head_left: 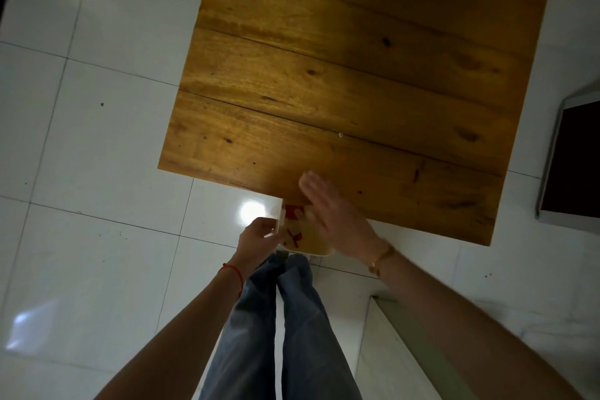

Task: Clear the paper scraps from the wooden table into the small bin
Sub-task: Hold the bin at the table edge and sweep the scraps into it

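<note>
A small white bin [278, 212] is held against the near edge of the wooden table [341, 68], just below the tabletop. My left hand [258, 237] grips the bin's left wall. Inside the bin lie red and white paper scraps [293, 224]. My right hand [334, 214] is flat with fingers together, palm down, at the table's edge and partly over the bin's mouth; it holds nothing. One tiny white scrap [340, 135] lies on the tabletop beyond my right hand.
White glossy floor tiles [97, 156] surround the table. A white-framed dark panel [571, 166] lies on the floor at the right. A pale ledge or step [399, 334] runs at lower right. My legs in blue jeans [285, 318] stand right at the table's near edge.
</note>
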Motion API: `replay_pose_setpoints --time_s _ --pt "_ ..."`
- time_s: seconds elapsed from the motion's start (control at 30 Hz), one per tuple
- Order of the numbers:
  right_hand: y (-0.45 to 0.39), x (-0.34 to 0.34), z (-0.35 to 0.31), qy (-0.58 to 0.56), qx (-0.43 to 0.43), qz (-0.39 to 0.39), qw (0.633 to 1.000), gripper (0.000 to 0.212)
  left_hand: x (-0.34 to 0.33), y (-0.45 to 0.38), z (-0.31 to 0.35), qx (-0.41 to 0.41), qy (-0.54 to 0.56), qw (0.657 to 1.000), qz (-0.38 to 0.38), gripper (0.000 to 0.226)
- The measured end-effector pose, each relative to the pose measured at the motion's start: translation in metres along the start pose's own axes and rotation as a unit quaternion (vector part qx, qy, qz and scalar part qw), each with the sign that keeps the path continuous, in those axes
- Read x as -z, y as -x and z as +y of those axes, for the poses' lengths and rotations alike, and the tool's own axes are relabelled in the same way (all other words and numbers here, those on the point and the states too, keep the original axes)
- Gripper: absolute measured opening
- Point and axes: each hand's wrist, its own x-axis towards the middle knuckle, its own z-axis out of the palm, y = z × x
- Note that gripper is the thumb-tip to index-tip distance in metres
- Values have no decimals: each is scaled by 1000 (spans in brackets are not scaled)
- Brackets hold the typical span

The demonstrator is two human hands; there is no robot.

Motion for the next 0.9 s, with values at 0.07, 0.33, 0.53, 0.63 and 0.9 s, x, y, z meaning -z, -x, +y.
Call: replay_pose_setpoints --time_s 0.07,0.33,0.53,0.63,0.9 --pt "29 -21 -10 -7 50 -49 998 55 0 1 -1 3 1 1000 0 41" --pt "-21 24 18 -38 -99 120 987 55 0 0 0 -12 11 1000 2 35" --pt "-52 41 40 -31 -151 95 984 58 2 0 -1 -23 48 999 10 14" --pt "-29 20 21 -14 -104 66 992 58 4 0 -5 -21 56 998 12 13" --pt "50 -42 -32 -17 4 -39 999 55 8 17 -18 -27 30 999 19 16"
